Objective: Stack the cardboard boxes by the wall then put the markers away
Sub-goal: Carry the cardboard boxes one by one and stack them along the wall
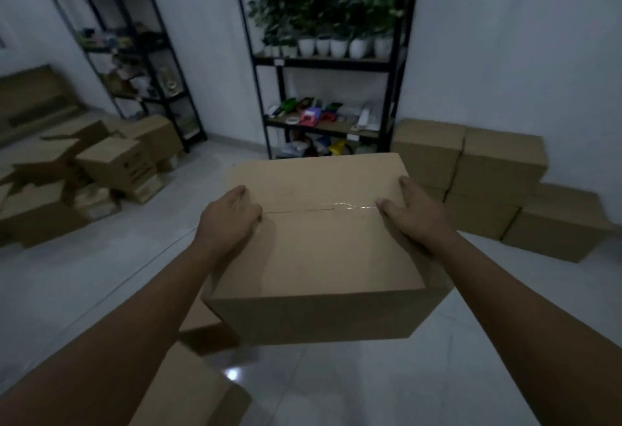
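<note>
I hold a taped brown cardboard box [319, 247] in the air in front of me, above the tiled floor. My left hand [229, 220] grips its left top edge and my right hand [414, 213] grips its right top edge. By the right wall stands a stack of cardboard boxes [498, 170], two layers high, with a single lower box [558, 220] at its near end. No markers can be made out in this dim view.
A black shelf unit [323, 62] with potted plants and coloured items stands straight ahead. A second shelf unit [134, 55] is at the left wall. A messy pile of boxes [101, 166] lies on the left floor. Two more boxes [198, 392] sit near my feet.
</note>
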